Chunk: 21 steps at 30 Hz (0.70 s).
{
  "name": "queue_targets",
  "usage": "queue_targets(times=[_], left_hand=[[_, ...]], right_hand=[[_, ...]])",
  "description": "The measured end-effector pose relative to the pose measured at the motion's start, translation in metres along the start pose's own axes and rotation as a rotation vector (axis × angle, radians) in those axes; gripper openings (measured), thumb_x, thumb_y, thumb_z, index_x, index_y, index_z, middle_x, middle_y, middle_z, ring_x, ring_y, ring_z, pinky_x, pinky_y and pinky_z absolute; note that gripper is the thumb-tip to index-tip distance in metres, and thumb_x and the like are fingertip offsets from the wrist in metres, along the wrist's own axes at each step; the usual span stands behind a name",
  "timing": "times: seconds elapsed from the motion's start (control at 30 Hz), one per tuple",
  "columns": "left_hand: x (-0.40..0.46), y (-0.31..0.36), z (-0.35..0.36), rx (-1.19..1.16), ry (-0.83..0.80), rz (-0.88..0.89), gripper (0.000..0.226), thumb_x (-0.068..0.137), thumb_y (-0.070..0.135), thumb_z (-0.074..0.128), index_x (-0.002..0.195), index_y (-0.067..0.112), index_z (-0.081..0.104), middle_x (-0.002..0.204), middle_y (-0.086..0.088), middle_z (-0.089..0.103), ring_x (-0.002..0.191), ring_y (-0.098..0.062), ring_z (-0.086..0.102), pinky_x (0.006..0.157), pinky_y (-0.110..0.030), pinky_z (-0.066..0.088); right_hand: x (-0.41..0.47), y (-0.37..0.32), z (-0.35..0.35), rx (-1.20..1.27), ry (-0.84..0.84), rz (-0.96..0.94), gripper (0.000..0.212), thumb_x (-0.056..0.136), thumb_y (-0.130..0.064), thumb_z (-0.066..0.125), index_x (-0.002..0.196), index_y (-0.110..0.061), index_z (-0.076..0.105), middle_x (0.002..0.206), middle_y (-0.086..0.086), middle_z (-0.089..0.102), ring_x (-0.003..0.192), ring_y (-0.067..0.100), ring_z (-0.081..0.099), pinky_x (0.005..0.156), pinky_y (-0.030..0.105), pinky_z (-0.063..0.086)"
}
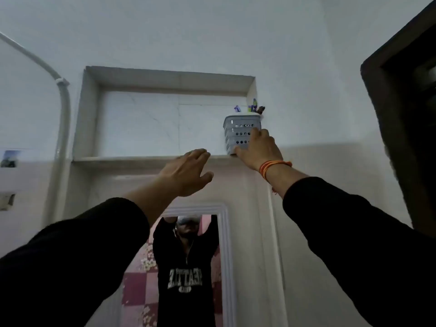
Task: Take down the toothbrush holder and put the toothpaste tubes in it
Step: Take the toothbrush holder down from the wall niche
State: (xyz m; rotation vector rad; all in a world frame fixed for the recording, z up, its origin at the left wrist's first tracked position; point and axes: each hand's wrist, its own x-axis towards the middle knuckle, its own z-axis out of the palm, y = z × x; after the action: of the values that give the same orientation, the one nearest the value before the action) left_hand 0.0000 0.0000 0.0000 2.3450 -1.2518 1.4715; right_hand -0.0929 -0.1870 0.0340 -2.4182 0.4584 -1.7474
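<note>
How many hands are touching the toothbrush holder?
1. The right hand is on the toothbrush holder at the niche's right end; the left hand hovers below the ledge.

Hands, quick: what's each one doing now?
Left hand: open, empty, near the niche ledge.
Right hand: closing on the grey toothbrush holder.

Right hand (256, 147) covers the lower right corner of the toothbrush holder (238, 133); whether the holder's base rests on the niche ledge (141, 158) cannot be determined. Items (253, 107) protruding above the holder rim, right of centre, are too small to identify. Dark frame (401, 114) at the right is cut off by the frame edge. Mirror (186, 267) at bottom centre is cut off below. Small picture (9, 158) at the left edge is blurred and cropped.
</note>
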Motion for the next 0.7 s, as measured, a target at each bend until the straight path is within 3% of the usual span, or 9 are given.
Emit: queue_targets(times=[0.17,0.27,0.43,0.7], left_hand=[[0.037,-0.001,0.068,0.009,-0.002,-0.079,0.082,0.100,0.056,0.036,0.162,0.012,0.007,0.171,-0.004,0.002,0.159,-0.022,0.002,0.128,-0.044,0.014],[0.035,-0.007,0.108,0.056,0.072,-0.100,0.087,0.098,0.062,0.028,0.162,0.012,-0.004,0.170,0.000,-0.016,0.158,-0.019,-0.012,0.127,-0.046,0.013],[0.037,-0.012,0.131,0.033,0.171,-0.084,0.087,0.097,0.067,0.024,0.162,0.014,0.001,0.168,0.004,-0.024,0.156,-0.015,-0.021,0.127,-0.046,0.008],[0.037,-0.014,0.124,-0.113,0.157,-0.080,0.091,0.095,0.072,0.026,0.162,0.019,-0.003,0.169,0.009,-0.021,0.154,-0.008,-0.022,0.128,-0.043,0.007]], right_hand=[[0.049,0.018,0.043,0.087,0.023,0.121,0.099,0.073,-0.054,0.070,0.146,-0.009,0.021,0.137,0.017,0.038,0.122,0.036,0.044,0.095,0.044,0.046],[0.068,0.021,0.064,0.196,0.075,0.163,0.117,0.062,-0.057,0.077,0.148,-0.007,0.016,0.135,0.017,0.038,0.119,0.036,0.048,0.093,0.043,0.049],[0.087,0.014,0.081,0.221,0.170,0.235,0.136,0.048,-0.062,0.083,0.148,-0.003,0.012,0.136,0.016,0.035,0.116,0.035,0.050,0.090,0.040,0.051],[0.083,-0.005,0.074,0.315,0.197,0.361,0.125,0.035,-0.062,0.085,0.134,-0.008,0.031,0.123,0.011,0.047,0.103,0.028,0.058,0.077,0.036,0.052]])
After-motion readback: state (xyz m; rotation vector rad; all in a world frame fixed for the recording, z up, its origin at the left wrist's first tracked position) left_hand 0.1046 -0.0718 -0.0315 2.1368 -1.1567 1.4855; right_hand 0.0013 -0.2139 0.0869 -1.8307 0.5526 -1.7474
